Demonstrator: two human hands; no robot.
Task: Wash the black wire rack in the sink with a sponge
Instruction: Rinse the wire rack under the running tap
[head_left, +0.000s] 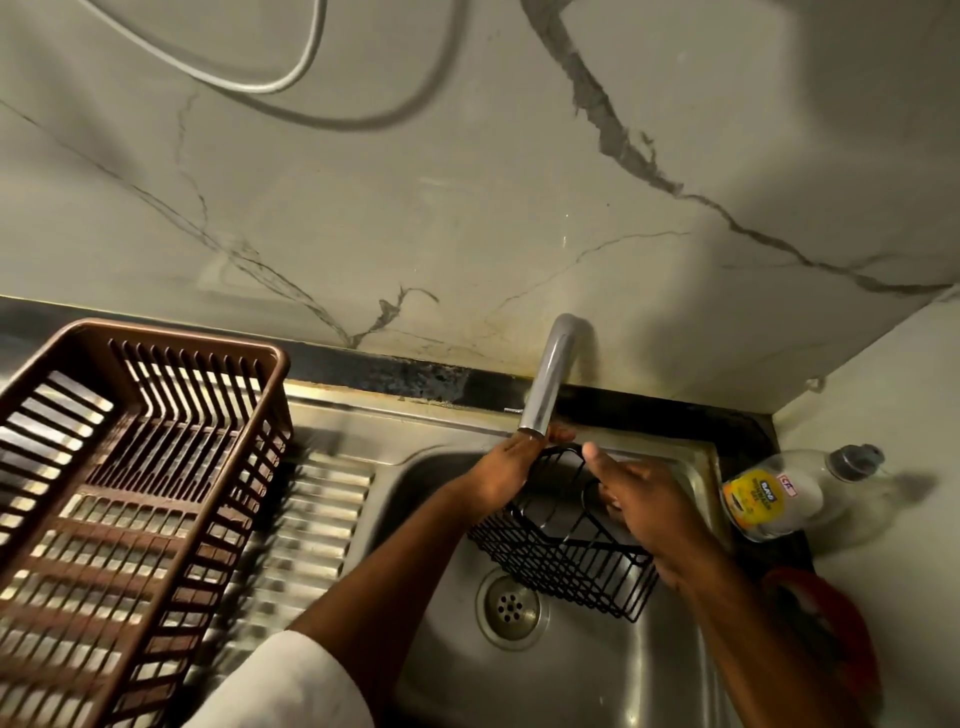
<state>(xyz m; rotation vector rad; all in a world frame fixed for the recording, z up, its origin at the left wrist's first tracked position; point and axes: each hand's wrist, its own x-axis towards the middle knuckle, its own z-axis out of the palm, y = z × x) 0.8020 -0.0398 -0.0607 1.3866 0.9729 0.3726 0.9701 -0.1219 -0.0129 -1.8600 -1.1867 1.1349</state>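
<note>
Marble-look wall (467, 182) behind, steel sink (597, 675) below, ribbed drainboard (306, 519) to its left with a brown plastic dish basket (130, 493) on it. Drain strainer (511, 607) is at bowl centre. A clear, nearly empty dish-soap bottle (779, 493) lies on the counter just beside the sink's right rim. Something red (826, 623) shows past the right forearm; can't tell what it is.

Black wire rack (561, 556) is held up inside the sink bowl, above the drain, tilted, with its top edge right under the faucet spout (548, 384).

Grip state:
- left hand (506, 473): fingers wrapped over the rack's top-left corner wire, grasping it, fingertips right at the spout mouth.
- right hand (639, 504): over the rack's right side, thumb raised and free. Fingers curl down among the wires, but whether they clamp a wire or hold something is hidden, so can't tell.
- No sponge is visible anywhere. It may be under the right palm, unconfirmed.
- Can't make out whether water is running.

Handling judgement:
- Thin coated wire with an open grid: likely light and rigid, not fragile. One hand can carry it.
- It looks wet or soapy, and the coating will be slick, so hook fingers through the grid rather than pinching a single wire.
- Best hold is the thicker rim frame at a corner, as the left hand does now. That leaves the mesh faces open for scrubbing.
- Wire ends and weld joints may snag a sponge or skin, so scrub along the wires.
- Rotate it by regripping the rim, and keep it low in the bowl to limit splash.
</note>
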